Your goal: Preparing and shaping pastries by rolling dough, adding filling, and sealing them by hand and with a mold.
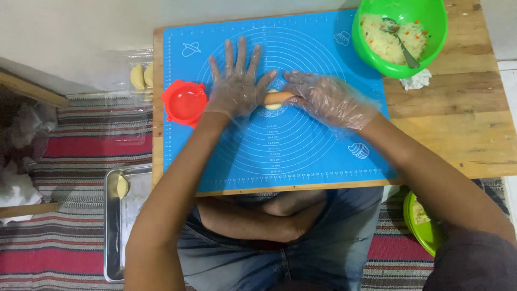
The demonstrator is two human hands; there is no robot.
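Note:
Both my hands wear clear plastic gloves and rest on a blue silicone pastry mat [301, 156]. My left hand [237, 81] lies flat with fingers spread, its thumb beside a small pale piece of dough [274, 101]. My right hand [323, 97] curls its fingers over the dough's right end, touching it. A red round dumpling press [184, 102] sits on the mat just left of my left hand.
A green bowl [425, 13] of pale filling with a metal spoon [401, 43] stands at the table's back right, a crumpled tissue [417, 81] beside it. Off the wooden table [458, 124], folded dumplings [141, 75] lie in a clear container, a metal tray [116, 237] holds one, and another green bowl [425, 231] sits lower right.

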